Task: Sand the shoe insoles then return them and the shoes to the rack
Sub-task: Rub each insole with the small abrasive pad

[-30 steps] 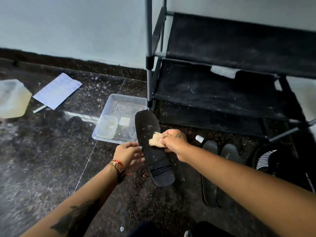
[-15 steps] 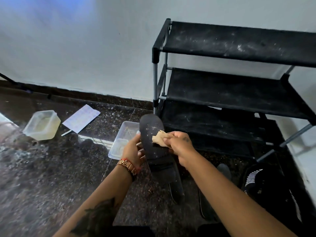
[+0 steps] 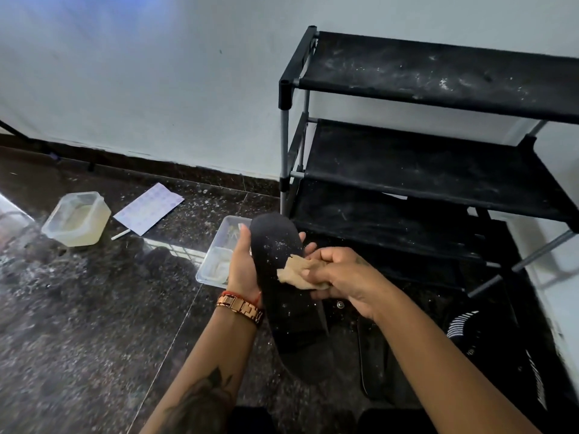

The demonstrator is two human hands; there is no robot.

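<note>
Head view: left hand (image 3: 242,264) wraps the toe end of the black insole (image 3: 282,286), held up in front of the rack (image 3: 438,170); right hand (image 3: 341,278) pinches a tan sandpaper scrap (image 3: 297,274) flat against its dusty top face. Insole judged light and thin, likely flexible. Best gripped by the edges near the sanded patch, fingers backing it.

Black insole (image 3: 283,277) flecked white, tan sandpaper (image 3: 297,274), black rack (image 3: 438,164), dark speckled floor (image 3: 78,324), white wall (image 3: 156,73)
</note>
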